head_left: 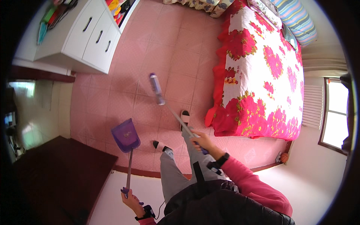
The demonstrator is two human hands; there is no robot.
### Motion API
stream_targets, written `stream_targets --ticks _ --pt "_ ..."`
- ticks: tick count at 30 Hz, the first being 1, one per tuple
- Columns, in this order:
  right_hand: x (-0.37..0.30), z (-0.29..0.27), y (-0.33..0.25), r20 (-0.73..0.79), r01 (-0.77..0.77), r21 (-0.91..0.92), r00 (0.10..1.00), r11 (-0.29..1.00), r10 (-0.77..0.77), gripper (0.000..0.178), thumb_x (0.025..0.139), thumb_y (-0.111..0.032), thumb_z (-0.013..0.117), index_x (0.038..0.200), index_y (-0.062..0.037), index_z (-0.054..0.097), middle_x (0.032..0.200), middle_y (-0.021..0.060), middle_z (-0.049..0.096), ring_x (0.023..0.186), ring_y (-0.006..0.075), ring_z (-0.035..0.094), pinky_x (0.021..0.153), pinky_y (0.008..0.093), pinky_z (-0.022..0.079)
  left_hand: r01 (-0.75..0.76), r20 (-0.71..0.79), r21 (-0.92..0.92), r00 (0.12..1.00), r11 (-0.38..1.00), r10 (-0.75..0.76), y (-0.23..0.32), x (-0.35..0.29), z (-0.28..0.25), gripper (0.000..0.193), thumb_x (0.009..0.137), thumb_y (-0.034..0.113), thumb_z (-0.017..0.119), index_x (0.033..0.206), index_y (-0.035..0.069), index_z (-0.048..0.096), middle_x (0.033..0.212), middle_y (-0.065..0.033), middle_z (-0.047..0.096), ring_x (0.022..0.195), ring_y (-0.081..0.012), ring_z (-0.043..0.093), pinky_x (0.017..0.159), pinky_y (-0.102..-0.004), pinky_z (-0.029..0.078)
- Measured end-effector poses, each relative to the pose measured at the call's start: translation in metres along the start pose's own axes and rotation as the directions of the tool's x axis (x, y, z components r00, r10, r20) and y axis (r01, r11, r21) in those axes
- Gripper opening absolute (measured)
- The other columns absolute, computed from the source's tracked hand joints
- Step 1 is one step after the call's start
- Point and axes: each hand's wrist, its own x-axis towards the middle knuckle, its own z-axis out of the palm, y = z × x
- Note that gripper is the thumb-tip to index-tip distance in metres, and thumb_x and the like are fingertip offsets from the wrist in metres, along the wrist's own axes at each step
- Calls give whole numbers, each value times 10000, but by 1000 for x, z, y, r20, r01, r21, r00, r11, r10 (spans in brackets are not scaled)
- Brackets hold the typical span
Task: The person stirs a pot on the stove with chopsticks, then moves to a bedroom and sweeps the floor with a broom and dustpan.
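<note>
My right hand (204, 143) is closed round the handle of a broom (176, 115), near its purple end. The pole runs up and left from the hand to a purple-and-white broom head (156, 88) over the tiles ahead of my feet. At the lower left, my left hand (131, 200) grips the handle of a purple dustpan (125, 136). The dustpan's pan points away from me at the end of a grey pole. Broom head and pan are apart, the pan being nearer me. I cannot tell whether either touches the floor.
Pink patterned tiles (150, 45) form the floor. A bed with a red-and-white floral cover (258, 75) stands on the right. At the upper left is a white drawer cabinet (92, 37). An open dark red door (63, 176) is at the lower left. My slippered feet stand between.
</note>
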Motion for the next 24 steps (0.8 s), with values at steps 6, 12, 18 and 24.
stream_targets --ticks 6,12,18,24 --pt "71 -172 -87 -382 55 -91 920 994 -86 365 811 -21 532 1174 -47 502 613 73 498 435 165 463 376 304 362 24 -47 -44 999 999 -27 51 -51 89 165 827 54 567 989 83 560 576 53 365 386 -19 270 327 -185 172" --pt "168 -189 -105 -305 126 -852 671 509 -676 236 754 -125 593 936 13 533 698 175 609 610 270 635 474 381 493 -58 36 -46 998 997 60 101 -90 187 162 838 78 579 995 90 545 543 63 317 377 -23 267 324 -193 167" --pt "159 -138 -176 72 -41 238 997 970 24 274 838 -21 524 1109 -54 499 620 51 511 441 137 495 374 293 398 -93 78 -77 992 993 99 154 -111 253 182 837 78 587 1015 93 554 546 73 317 383 -15 258 326 -190 171" --pt "118 -212 -253 -65 206 22 977 978 -205 357 813 -1 561 1167 -44 548 589 32 497 441 106 463 369 268 366 -94 113 -31 989 995 97 192 -112 303 182 832 58 569 1006 108 557 536 64 324 389 -22 261 331 -190 165"
